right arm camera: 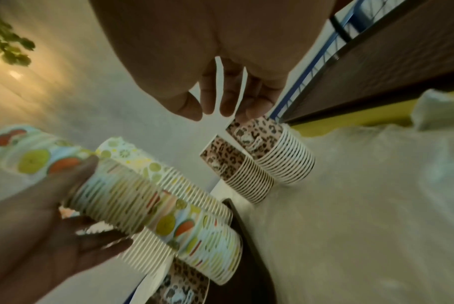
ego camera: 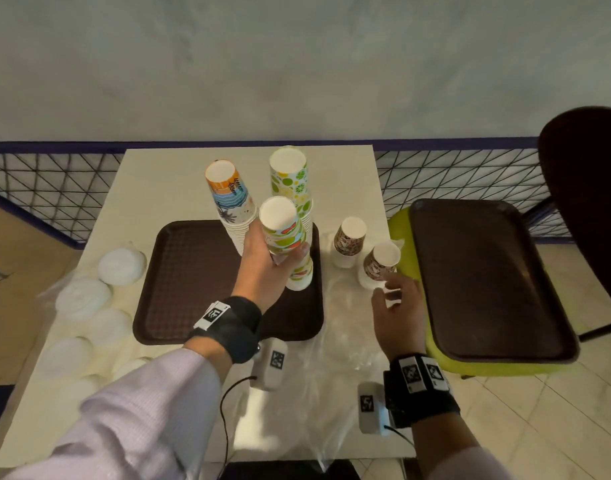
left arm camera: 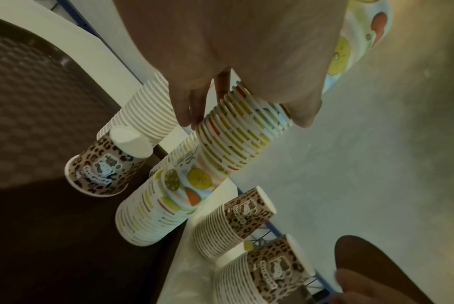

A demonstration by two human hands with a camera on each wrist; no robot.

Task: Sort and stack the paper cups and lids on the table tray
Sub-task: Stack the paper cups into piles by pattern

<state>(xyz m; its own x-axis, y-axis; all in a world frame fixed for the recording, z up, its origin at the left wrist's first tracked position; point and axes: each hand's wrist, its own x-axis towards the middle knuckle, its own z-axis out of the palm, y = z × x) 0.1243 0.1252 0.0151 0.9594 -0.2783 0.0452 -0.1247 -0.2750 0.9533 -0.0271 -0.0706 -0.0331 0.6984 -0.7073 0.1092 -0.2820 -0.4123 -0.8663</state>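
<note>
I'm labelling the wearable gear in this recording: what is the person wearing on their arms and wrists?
Both forearms have pale lilac-white long sleeves. Each wrist carries a black strap: the left wrist band bears a white tag with a black square marker, the right wrist band two such tags. A white box-shaped camera unit with a marker hangs under the left wrist, another by the right; thin black cables run from both.

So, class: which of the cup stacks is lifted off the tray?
The fruit-print stack gripped in the left hand; the other stacks stand on the tray or table.
</note>
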